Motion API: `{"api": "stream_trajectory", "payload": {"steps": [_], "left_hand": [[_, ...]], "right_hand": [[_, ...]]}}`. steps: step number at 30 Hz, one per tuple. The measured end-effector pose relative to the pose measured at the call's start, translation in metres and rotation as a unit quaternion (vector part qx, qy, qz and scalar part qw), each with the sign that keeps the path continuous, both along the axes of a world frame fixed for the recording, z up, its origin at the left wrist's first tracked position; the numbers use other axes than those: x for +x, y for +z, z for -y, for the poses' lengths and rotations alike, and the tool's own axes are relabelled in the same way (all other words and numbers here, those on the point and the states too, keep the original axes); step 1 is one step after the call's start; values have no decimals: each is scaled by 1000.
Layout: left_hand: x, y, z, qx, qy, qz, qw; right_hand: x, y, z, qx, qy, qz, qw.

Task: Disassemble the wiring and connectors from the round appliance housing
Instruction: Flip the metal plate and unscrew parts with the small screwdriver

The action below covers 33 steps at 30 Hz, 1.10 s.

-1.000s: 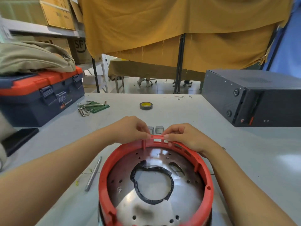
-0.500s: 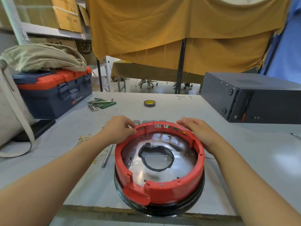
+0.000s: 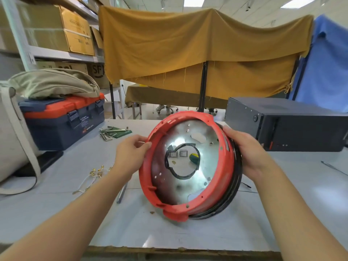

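The round appliance housing (image 3: 212, 196), a red plastic ring with a shiny metal plate inside and a black band at its back, stands tilted up on its lower edge at the middle of the table. Its open side faces me. My left hand (image 3: 130, 153) grips the red rim on the left, fingers curled over the edge. My right hand (image 3: 244, 151) holds the right side, fingers wrapped round the black band. Through the plate's central hole I see two small grey connectors (image 3: 178, 153) and a roll of tape (image 3: 194, 158) on the table behind. No wires show inside the housing.
White wires with brass terminals (image 3: 96, 172) lie left of the housing, a slim metal tool (image 3: 122, 193) beside them. A blue and orange toolbox (image 3: 62, 123) with a bag on it stands far left, hex keys (image 3: 111, 132) near it. A dark box (image 3: 286, 125) stands at right.
The housing was lying flat on the table; both hands have tipped it up onto its lower edge so its open side faces me. My right hand shifted to the outer black band.
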State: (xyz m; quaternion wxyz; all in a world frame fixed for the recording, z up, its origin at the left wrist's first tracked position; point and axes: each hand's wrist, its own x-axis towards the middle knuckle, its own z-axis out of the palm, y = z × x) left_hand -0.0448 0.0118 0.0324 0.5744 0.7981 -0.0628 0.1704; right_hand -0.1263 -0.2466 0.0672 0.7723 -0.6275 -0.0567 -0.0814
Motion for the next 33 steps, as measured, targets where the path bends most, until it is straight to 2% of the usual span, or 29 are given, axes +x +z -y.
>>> {"api": "stream_trajectory", "payload": {"steps": [4, 7, 9, 11, 14, 16, 21, 24, 29, 33], "left_hand": [[-5, 3, 4, -118, -69, -42, 990], [-6, 2, -1, -93, -117, -75, 986], [-8, 3, -4, -114, -132, -112, 978], [-11, 7, -5, -163, -140, -141, 966], [-15, 17, -9, -192, -144, -164, 957], [-16, 22, -11, -157, -163, -172, 959], [-14, 18, -16, 31, -156, -216, 963], [-14, 7, -18, 60, -144, -231, 960], [-10, -9, -20, 56, -147, -223, 962], [-4, -14, -27, 80, -175, -229, 954]], "right_hand": [[-8, 26, -6, -91, -13, 67, 994], [-11, 39, -16, -152, -3, 113, 982], [-11, 44, -23, -226, -8, 130, 965], [-11, 46, -31, -334, -41, 142, 931], [-13, 45, -47, -490, -74, 166, 852], [-17, 40, -62, -546, -56, 179, 816], [-20, 7, -99, -641, 6, 197, 741], [-19, -8, -109, -679, 54, 186, 708], [-10, -16, -102, -615, 143, 108, 768], [0, -17, -82, -516, 120, 71, 845]]}}
